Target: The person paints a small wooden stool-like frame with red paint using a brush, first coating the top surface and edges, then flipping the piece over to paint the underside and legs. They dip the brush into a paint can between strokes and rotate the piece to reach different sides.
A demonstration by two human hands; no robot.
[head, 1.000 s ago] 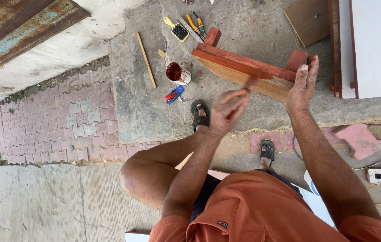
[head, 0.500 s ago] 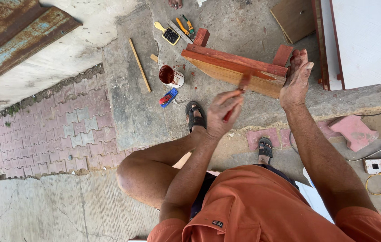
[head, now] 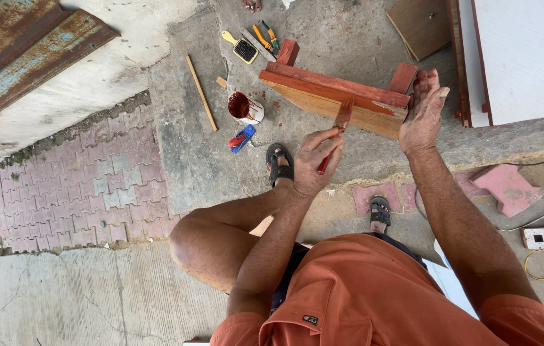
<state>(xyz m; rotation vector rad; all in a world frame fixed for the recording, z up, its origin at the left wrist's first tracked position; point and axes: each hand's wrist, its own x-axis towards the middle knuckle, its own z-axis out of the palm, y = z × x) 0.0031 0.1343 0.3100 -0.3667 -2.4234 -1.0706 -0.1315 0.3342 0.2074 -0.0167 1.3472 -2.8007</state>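
Crouching over the concrete floor (head: 195,154), I see my orange shirt (head: 374,295) and bare knee (head: 204,243) nearest, then my sandals (head: 279,163) on the edge of the slab. Just past them my left hand (head: 316,160) is clamped around the red handle of a paintbrush (head: 338,128), whose bristles touch the red-painted top edge of the wooden stool (head: 336,96) lying on its side. My right hand (head: 422,115) is spread flat, fingers together, pressing against the stool's right end beside one red leg. Left of the stool stands an open paint tin (head: 245,107) full of red paint, with a small red and blue tool (head: 241,138) near it and a thin wooden stick (head: 201,93) farther left. Beyond lie a yellow brush (head: 241,48) and pliers (head: 265,35). A white board (head: 528,57) leans at far right.
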